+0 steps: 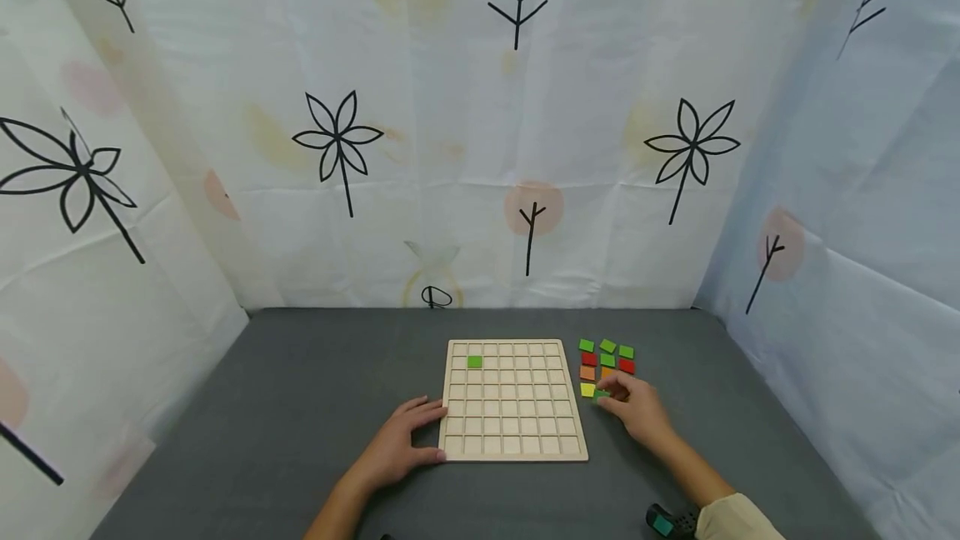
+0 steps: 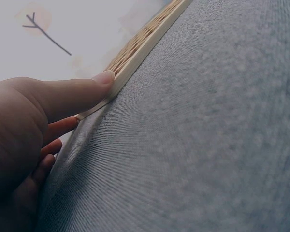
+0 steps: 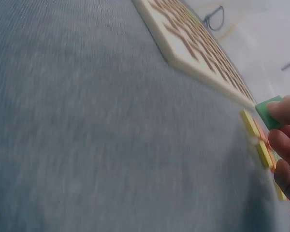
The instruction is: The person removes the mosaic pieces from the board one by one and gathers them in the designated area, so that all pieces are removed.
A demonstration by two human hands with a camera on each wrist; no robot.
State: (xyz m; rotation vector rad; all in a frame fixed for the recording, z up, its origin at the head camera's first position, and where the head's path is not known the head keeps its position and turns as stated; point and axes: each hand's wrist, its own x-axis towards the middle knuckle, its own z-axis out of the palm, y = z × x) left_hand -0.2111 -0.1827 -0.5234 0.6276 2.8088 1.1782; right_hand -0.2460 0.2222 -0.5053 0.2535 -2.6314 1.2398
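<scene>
A wooden grid board (image 1: 510,425) lies on the grey table, with one green square tile (image 1: 475,362) in a cell near its far left corner. Along the board's left edge rests my left hand (image 1: 397,444), thumb and fingers touching the rim; in the left wrist view the thumb (image 2: 82,94) lies against the board's side. Just right of the board, my right hand (image 1: 641,415) pinches a green tile (image 3: 265,113) between thumb and fingers, over the near end of the loose tiles. Its fingers partly hide some of those tiles.
Several loose tiles sit in rows right of the board: green (image 1: 587,346), red (image 1: 588,359), orange (image 1: 587,373) and yellow (image 1: 587,390). White printed cloth (image 1: 480,107) walls off the table's back and sides. A dark device (image 1: 670,522) is at the right wrist.
</scene>
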